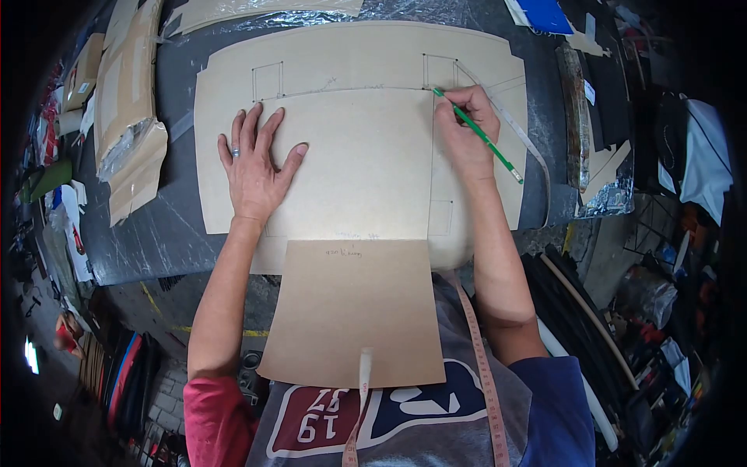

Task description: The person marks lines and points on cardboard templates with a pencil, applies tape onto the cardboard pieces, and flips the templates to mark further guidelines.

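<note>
Right hand first, as it reaches me through the head camera: its thumb and fingers pinch a green pencil, whose tip sits at a marked corner on a big tan card. I see the pencil slanting back across the hand, its eraser end over the card's right part. Left hand lies palm down on the same card, fingers and thumb spread (one finger wears a ring), fingertips just beneath a small pencilled rectangle. A matching rectangle stands near the pencil tip, and a long line joins the two areas; whether it is drawn or the edge of a second layer, I cannot tell.

Toward the wearer, I have a darker brown panel reaching over the grey shirt, with a pink tape measure hanging beside it. A narrow pale strip curves over the card's right side. Card and strip lie on a dark grey surface. Farther out, I see plastic-wrapped cardboard at the left, a blue item at the upper right, and a person in red at lower left.
</note>
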Demonstrator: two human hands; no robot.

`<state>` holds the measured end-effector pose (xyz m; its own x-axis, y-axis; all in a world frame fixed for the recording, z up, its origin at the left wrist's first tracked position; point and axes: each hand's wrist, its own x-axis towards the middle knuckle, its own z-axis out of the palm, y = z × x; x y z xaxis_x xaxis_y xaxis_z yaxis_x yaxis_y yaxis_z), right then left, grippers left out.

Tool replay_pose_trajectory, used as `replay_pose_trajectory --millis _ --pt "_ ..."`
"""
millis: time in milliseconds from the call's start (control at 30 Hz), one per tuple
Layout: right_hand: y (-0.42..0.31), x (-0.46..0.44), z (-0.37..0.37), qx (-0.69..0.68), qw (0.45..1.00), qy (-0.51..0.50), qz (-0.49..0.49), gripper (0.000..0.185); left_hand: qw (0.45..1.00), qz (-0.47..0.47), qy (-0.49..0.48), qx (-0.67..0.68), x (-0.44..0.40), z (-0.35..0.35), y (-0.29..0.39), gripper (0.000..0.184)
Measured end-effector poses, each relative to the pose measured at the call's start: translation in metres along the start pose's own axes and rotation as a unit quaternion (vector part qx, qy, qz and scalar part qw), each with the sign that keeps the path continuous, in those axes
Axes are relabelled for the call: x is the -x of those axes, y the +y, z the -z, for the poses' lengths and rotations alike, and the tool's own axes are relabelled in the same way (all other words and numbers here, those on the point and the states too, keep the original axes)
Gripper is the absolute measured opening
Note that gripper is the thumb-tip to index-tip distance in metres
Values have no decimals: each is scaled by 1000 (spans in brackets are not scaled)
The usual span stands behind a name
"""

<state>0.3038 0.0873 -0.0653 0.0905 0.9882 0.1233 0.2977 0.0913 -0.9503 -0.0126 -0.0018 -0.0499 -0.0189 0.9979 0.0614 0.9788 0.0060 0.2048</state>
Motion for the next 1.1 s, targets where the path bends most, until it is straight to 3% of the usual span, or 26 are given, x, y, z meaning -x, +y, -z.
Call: replay_pose_trajectory --millis 67,333,467,567,733,867,1000,1100 --pt "2 0 1 -34 999 15 -5 13 1000 1 -6 -9 0 1 0 70" --pt "-6 0 -2 55 998 -7 35 12 1000 1 -7 -4 0 2 1 70" --pt "0 2 0 42 997 -53 -27 9 1000 5 -10 1 0 4 2 70" --pt "-6 -1 -2 26 998 -28 -52 14 1000 11 -12 8 0 6 2 70" --pt "-18 -3 -1 32 999 1 -24 25 1000 15 -11 21 0 5 3 70" --pt "-10 -4 6 29 998 -36 34 30 1000 17 -2 16 1 3 3 70" --pt "-21 22 24 26 998 -44 26 33 1000 19 17 19 1 -1 2 68" --pt "-36 77 51 72 992 -81 -67 44 999 26 20 19 4 -1 1 68"
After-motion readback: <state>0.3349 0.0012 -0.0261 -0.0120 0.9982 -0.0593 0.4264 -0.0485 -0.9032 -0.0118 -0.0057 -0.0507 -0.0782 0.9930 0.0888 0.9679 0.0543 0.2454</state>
